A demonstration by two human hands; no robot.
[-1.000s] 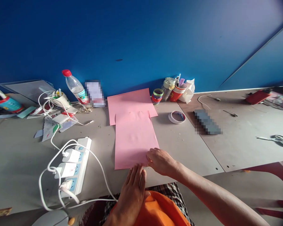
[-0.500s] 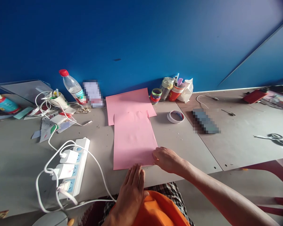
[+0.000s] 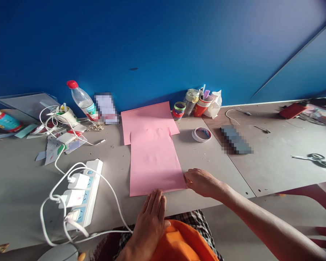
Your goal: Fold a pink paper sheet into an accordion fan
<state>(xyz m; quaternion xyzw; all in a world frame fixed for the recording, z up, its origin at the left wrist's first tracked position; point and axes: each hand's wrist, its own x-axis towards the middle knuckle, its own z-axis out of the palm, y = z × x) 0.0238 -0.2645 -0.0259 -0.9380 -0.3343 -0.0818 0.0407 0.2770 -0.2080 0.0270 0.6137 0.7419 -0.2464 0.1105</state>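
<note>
A pink sheet of paper (image 3: 152, 163) lies lengthwise before me, its far end over a second pink sheet (image 3: 149, 117) lying crosswise. My left hand (image 3: 152, 214) is flat and open, with its fingertips on the near edge of the closer sheet. At that sheet's near right corner is my right hand (image 3: 202, 183), fingers curled and closed. Its fingertips touch or almost touch the corner, and whether anything is between them is hidden.
Right of the paper are a tape roll (image 3: 201, 135), a blurred dark object (image 3: 236, 139) and scissors (image 3: 313, 158). A power strip (image 3: 93, 192) with looping white cables stands left. Along the blue wall are a bottle (image 3: 83, 101), a small jar (image 3: 178, 110) and a red cup (image 3: 203, 106).
My right hand has slid to the right along the paper's near edge, from on the sheet out to its corner. My left hand has stayed in place.
</note>
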